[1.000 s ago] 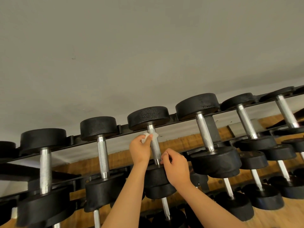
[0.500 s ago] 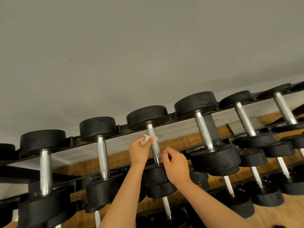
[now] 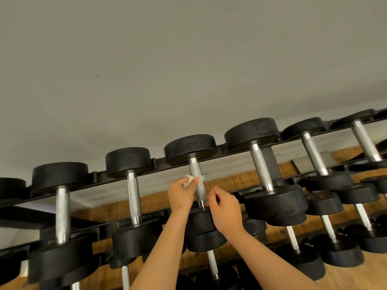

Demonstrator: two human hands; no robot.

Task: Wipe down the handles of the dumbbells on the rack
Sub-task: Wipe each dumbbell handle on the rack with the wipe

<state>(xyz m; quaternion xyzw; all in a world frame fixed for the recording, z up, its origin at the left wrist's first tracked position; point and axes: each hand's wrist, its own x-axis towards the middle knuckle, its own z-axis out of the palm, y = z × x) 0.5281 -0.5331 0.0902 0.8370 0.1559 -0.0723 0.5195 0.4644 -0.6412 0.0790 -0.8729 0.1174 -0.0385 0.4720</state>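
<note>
The rack point(image 3: 159, 161) is holding a top row of black dumbbells point(image 3: 127, 161) lying across its far and near rails. More dumbbells are sitting on a lower row point(image 3: 339, 256) beneath. The left hand point(image 3: 181, 194) is pinching a small white wipe point(image 3: 191, 179) between thumb and fingers. It is pressing the wipe against the handle point(image 3: 194, 167) of the middle dumbbell point(image 3: 190, 148), about halfway along. The right hand point(image 3: 225, 210) is sitting just right of that handle's near end with its fingers curled and the tips at the metal. Whether they are gripping it is unclear. Both wrists are partly hiding this dumbbell's near head. The frame edges are cutting off the outermost dumbbells, and the markings on the right-hand heads are too blurred to read.
</note>
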